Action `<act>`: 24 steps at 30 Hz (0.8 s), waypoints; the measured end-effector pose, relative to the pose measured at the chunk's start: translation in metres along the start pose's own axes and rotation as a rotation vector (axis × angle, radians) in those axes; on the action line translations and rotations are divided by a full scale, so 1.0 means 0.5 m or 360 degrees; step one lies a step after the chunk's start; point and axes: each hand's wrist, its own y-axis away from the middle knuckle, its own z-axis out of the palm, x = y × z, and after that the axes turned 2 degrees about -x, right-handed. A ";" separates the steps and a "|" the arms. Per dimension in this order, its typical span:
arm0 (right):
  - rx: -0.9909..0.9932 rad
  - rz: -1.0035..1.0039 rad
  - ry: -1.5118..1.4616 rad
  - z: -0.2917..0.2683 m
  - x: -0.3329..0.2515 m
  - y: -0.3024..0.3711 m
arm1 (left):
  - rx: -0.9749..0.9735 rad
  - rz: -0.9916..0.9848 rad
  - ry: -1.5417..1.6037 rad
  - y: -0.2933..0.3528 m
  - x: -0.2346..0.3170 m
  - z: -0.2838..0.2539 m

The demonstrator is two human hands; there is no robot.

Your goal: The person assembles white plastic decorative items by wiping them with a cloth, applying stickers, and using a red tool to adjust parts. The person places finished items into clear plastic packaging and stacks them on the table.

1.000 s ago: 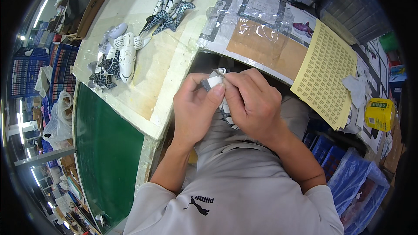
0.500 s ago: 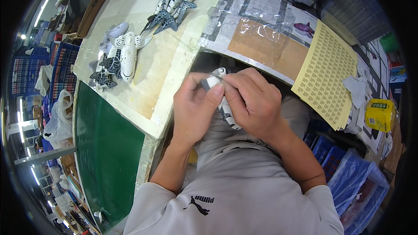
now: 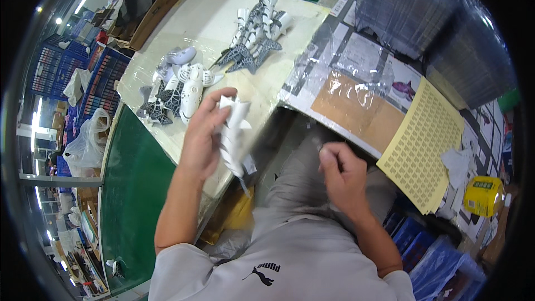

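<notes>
Over the front corner of the white table, my left hand point(image 3: 202, 136) grips a white plastic toy fish part point(image 3: 234, 125), tube-shaped with dark markings and small fins. My right hand point(image 3: 343, 175) is apart from it, above my lap, thumb pressed to curled fingers; a small blurred bit shows at the fingertips, too unclear to name. Just beyond my left hand lie a white toy fish body point(image 3: 191, 93) and black-and-white patterned pieces point(image 3: 159, 108). Farther back rests a pile of striped fish bodies with patterned tails point(image 3: 248, 58).
The white tabletop point(image 3: 209, 33) joins a right-hand table holding a brown cardboard piece point(image 3: 356, 114), clear plastic film, yellow sticker sheets point(image 3: 423, 145) and a yellow packet point(image 3: 482, 195). Stacked clear trays point(image 3: 407, 11) stand behind. Blue crates point(image 3: 412, 239) sit low at right.
My hands have parted. The left one has carried the toy fish part left over the table corner, while the right has dropped back a little toward my lap. The view has shifted.
</notes>
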 end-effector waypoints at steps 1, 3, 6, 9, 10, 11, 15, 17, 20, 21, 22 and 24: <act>-0.0091 0.0116 -0.0002 -0.003 0.008 0.006 | -0.0014 0.0053 -0.0132 -0.025 0.020 -0.011; -0.0187 0.0080 0.0049 -0.007 0.022 0.011 | -0.0001 0.0004 -0.0353 -0.084 0.065 -0.031; -0.0283 0.0102 0.0098 -0.013 0.038 0.003 | 0.0142 0.0116 -0.0445 -0.198 0.107 -0.032; -0.0273 -0.0236 0.0249 -0.016 0.048 -0.022 | 0.0251 0.0307 -0.0572 -0.337 0.144 -0.027; -0.0380 -0.0233 0.0251 -0.021 0.050 -0.031 | 0.0236 0.0328 -0.0673 -0.383 0.156 -0.025; -0.0433 -0.0139 0.0136 -0.023 0.051 -0.038 | 0.0269 0.0304 -0.0778 -0.420 0.163 -0.025; -0.0546 0.0155 -0.0026 -0.034 0.056 -0.058 | 0.0125 0.0452 -0.1232 -0.505 0.133 -0.027; -0.0552 0.0157 0.0006 -0.037 0.062 -0.069 | 0.0033 0.0430 -0.1473 -0.515 0.115 -0.031; -0.0544 0.0093 -0.0059 -0.035 0.067 -0.084 | 0.0049 0.0572 -0.1724 -0.483 0.095 -0.038; -0.0555 0.0072 -0.0130 -0.035 0.065 -0.086 | 0.0111 0.0603 -0.1841 -0.460 0.091 -0.039; -0.0576 0.0032 -0.0208 -0.036 0.061 -0.087 | 0.0233 0.0745 -0.1900 -0.432 0.086 -0.038; -0.0549 -0.0086 -0.0086 -0.041 0.045 -0.083 | 0.0270 0.0884 -0.1879 -0.368 0.087 -0.039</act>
